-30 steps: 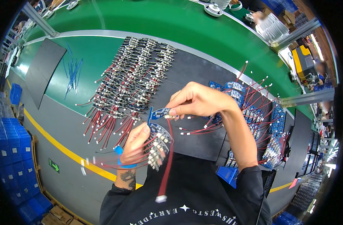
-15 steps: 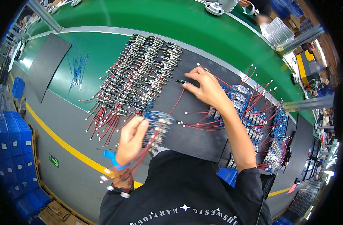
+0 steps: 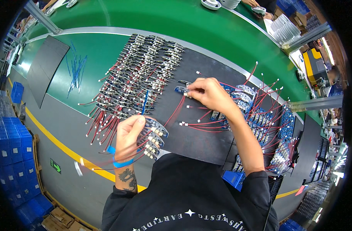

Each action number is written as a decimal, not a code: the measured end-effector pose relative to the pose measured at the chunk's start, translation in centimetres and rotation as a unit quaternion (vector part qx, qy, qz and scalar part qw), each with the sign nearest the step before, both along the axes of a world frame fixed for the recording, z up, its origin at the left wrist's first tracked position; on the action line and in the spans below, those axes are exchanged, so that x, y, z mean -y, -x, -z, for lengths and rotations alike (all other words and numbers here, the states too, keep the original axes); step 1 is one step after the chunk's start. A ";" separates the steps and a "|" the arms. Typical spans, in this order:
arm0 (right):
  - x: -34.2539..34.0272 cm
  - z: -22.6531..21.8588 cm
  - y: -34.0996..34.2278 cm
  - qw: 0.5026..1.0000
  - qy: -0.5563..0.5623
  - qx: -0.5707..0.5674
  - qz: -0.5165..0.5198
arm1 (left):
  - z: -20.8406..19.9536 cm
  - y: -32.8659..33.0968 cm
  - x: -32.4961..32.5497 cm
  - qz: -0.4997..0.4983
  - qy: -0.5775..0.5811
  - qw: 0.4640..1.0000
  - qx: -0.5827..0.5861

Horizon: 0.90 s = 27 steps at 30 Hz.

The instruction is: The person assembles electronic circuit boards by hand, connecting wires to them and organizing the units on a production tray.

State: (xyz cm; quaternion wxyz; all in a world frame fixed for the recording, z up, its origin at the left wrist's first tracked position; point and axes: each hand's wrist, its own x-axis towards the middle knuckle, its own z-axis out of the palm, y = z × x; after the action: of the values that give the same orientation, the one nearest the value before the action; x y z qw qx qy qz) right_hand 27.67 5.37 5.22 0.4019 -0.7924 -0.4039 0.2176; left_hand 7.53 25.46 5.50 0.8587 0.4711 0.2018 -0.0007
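My left hand (image 3: pixel 129 133) is closed around a stack of curved circuit boards (image 3: pixel 153 138) with white connectors and red wires hanging off them. A thin blue strip (image 3: pixel 145 103) sticks up from between its thumb and fingers. Out over the dark mat, my right hand (image 3: pixel 210 94) pinches one small curved circuit board (image 3: pixel 181 90) by its edge, with red wires trailing toward me. To the left of that board lie long overlapping rows of similar boards (image 3: pixel 145 69), their red wires hanging toward the near side.
More blue boards (image 3: pixel 260 121) with red wires lie to the right, beside my right forearm. Loose blue strips (image 3: pixel 76 75) rest on the green tabletop at left, near a dark sheet (image 3: pixel 48 69). Across the green belt (image 3: pixel 164 19), another person's hand (image 3: pixel 251 3) shows.
My right fingers have closed on the board and tilted it up from the mat. My left hand has shifted slightly left, turning the stack; the blue strip now points upward.
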 end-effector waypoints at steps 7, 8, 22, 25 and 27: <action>-1.4 -2.3 2.7 0.996 -0.055 -0.075 -0.014 | 1.1 -0.9 2.3 -0.008 -0.161 0.987 0.028; -1.3 -2.9 3.3 0.965 -0.040 -0.250 -0.067 | 1.5 -0.9 2.6 -0.022 -0.158 0.987 0.033; -0.9 0.1 0.8 0.999 0.014 -0.042 0.023 | 1.6 0.5 0.0 -0.075 -0.063 0.995 -0.013; -0.6 1.2 0.7 0.985 0.033 0.165 0.047 | 0.9 0.1 0.4 -0.092 -0.152 0.984 0.012; -0.7 1.1 1.0 0.980 0.037 0.186 0.056 | 0.8 0.0 0.8 -0.072 -0.175 0.982 0.015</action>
State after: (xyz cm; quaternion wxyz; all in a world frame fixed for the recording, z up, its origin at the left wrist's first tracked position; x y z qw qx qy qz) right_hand 26.65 6.06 4.17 0.3020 -0.8546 -0.4183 0.0585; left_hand 7.55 24.70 4.68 0.7637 0.5981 0.2199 0.1036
